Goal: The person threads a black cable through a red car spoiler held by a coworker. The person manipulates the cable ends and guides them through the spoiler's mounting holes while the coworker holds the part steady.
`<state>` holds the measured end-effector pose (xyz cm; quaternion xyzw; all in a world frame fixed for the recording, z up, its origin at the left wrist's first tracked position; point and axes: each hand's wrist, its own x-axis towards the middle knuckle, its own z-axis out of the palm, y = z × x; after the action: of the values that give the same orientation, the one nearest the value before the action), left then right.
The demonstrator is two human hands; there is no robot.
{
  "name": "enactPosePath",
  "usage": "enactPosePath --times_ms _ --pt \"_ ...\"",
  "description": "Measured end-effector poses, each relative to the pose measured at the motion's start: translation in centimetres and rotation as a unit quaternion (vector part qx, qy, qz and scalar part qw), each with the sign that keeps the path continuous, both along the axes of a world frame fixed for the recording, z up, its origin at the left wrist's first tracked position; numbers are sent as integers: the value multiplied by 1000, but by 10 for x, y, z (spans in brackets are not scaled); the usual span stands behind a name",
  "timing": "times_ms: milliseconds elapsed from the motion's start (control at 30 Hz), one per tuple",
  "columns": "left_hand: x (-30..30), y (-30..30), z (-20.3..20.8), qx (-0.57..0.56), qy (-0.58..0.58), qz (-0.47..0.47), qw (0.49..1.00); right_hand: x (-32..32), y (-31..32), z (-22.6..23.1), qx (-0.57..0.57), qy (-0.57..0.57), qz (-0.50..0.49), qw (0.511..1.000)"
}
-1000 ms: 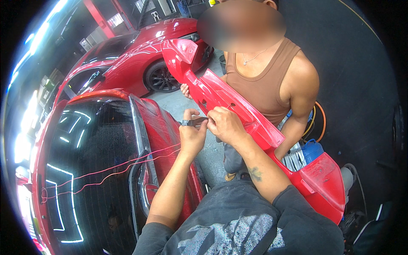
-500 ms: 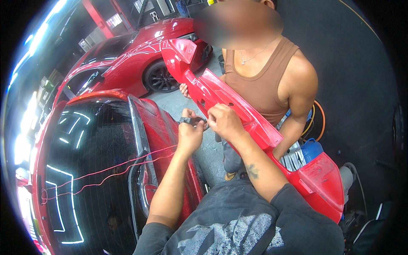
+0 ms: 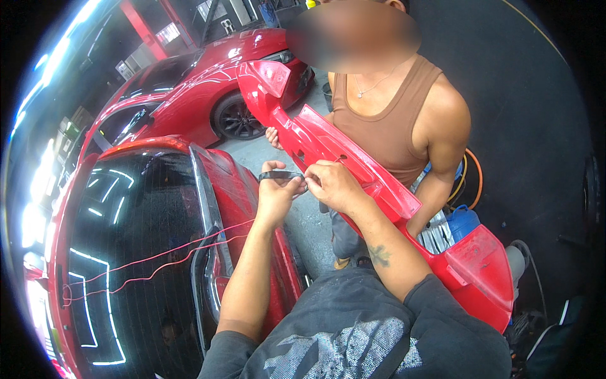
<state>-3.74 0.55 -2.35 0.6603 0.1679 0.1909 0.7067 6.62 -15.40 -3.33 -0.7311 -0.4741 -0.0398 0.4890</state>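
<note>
In front of my chest, my left hand [image 3: 278, 189] is closed around a narrow black band [image 3: 282, 175] that looks like a roll of tape seen edge-on. The fingertips of my right hand [image 3: 334, 185] pinch at its right end, touching the left fingers; what exactly lies between them is too small to tell. Two thin red wires [image 3: 158, 252] stretch from the car's rear window to my left wrist and pass out of sight behind it. Just beyond my hands, a co-worker in a brown tank top [image 3: 385, 120] holds a long red spoiler-like body panel [image 3: 360, 161] slantwise.
Left of me stands a red car with a dark rear window [image 3: 139, 221] and a dusty side [image 3: 243, 189]. Another red car [image 3: 214, 76] is parked behind it. A blue container [image 3: 464, 222] and an orange hose [image 3: 478, 180] are at the right, behind the panel.
My left hand has shifted slightly left and turned, so more of the black band shows. My right hand keeps its pinch, nearly in place. The panel has hardly moved.
</note>
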Motion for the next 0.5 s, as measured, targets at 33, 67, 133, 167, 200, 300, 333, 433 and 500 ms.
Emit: enactPosePath --times_ms 33,67,133,167,200,300,333,433,500 --pt "0 0 0 7 1 0 1000 0 0 0 1 -7 -1 1000" --pt "1 0 0 14 2 2 1000 -1 0 1 0 -6 -2 1000" --pt "1 -1 1 28 3 4 1000 -3 0 4 -3 -3 -6 1000" --pt "0 -2 2 36 4 5 999 -3 1 4 -1 -11 -9 1000" --pt "0 -4 3 44 5 6 999 -2 2 2 0 -19 -11 1000" --pt "1 -5 -1 60 -24 3 998 0 4 -1 12 -47 -20 999" --pt "1 -5 -2 80 -18 6 997 0 4 -1 17 -57 -23 998" --pt "-1 -10 1 121 -7 17 992 -1 3 -1 9 -78 -27 997" --pt "0 -14 2 125 -12 25 992 0 3 -7 17 -91 -38 995"
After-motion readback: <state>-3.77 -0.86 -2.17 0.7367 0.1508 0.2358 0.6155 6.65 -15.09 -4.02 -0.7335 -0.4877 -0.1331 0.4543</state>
